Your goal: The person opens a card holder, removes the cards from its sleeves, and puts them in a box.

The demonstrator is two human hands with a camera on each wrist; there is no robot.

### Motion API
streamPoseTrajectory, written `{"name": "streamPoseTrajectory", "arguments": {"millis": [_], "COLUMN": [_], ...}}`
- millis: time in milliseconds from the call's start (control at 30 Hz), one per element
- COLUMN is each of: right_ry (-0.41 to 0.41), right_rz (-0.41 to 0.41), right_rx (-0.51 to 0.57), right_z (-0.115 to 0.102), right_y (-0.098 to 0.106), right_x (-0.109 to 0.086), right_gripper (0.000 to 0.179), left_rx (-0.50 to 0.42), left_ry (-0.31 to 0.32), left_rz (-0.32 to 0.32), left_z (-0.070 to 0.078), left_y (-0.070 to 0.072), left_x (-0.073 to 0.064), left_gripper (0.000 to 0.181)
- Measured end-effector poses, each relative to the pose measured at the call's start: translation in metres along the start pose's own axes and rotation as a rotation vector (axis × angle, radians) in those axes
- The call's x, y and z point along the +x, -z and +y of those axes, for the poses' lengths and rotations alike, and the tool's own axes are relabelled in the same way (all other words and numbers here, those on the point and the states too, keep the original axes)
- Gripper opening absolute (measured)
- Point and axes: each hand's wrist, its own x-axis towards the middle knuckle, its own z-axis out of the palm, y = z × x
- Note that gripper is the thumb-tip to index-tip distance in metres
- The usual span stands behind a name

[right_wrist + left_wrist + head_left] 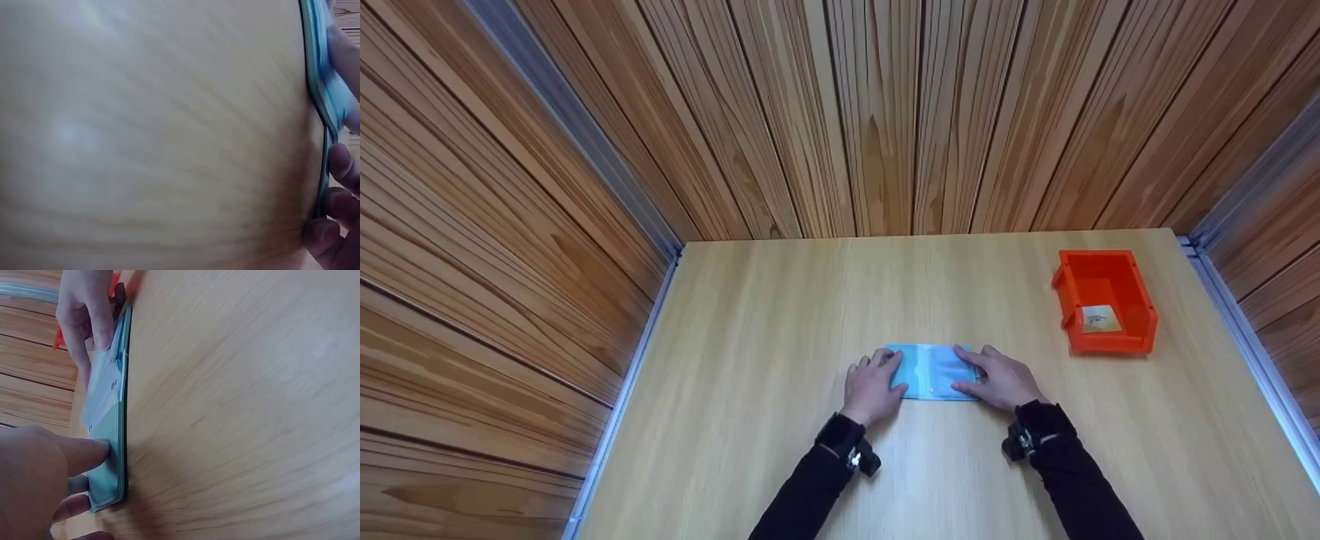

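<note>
Left hand (874, 386), right hand (1002, 379) on wallet (913, 373), clear sleeves (946, 373) inside; orange bin (1114, 345).

There are two hands (872, 388) (1003, 379), one blue booklet (930, 373), one orange bin (1110, 344) and one label (1101, 318)

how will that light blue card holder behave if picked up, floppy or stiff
The light blue card holder will probably flex rather than stay stiff: it looks bent in the right wrist view. Its thin, translucent sleeves may flop or slide over one another. Lying low on the table, it seems unlikely to roll.
</note>
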Motion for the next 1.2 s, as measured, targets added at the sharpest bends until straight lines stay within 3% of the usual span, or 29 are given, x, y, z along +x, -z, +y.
{"name": "streamPoseTrajectory", "arguments": {"millis": [167, 333, 467, 700, 967, 1067, 1200], "right_ry": [0.008, 0.018, -0.008, -0.060, -0.179, -0.231, -0.234], "right_rz": [0.056, 0.154, 0.161, 0.161, 0.132, 0.110, 0.099], "right_rx": [0.062, 0.184, 0.247, 0.315, 0.435, 0.439, 0.470], "right_z": [-0.002, -0.010, -0.016, -0.018, -0.017, -0.016, -0.017], "right_y": [0.001, 0.003, 0.004, 0.002, 0.001, 0.001, 0.003], "right_x": [0.004, 0.006, 0.006, 0.005, 0.006, 0.005, 0.004], "right_gripper": [0.061, 0.026, 0.010, 0.018, 0.054, 0.059, 0.062], "left_rx": [-0.009, -0.011, -0.011, -0.008, -0.038, -0.043, -0.056], "left_ry": [0.003, 0.002, 0.003, -0.009, -0.019, -0.017, -0.016], "left_rz": [-0.004, -0.007, -0.011, 0.001, 0.010, 0.005, 0.003], "left_z": [0.000, 0.001, 0.001, -0.001, -0.004, -0.004, -0.004], "left_y": [0.001, 0.002, 0.001, 0.000, 0.000, 0.001, 0.002], "left_x": [0.001, 0.003, 0.004, 0.004, 0.004, 0.004, 0.004], "left_gripper": [0.061, 0.062, 0.062, 0.062, 0.061, 0.061, 0.060]}}
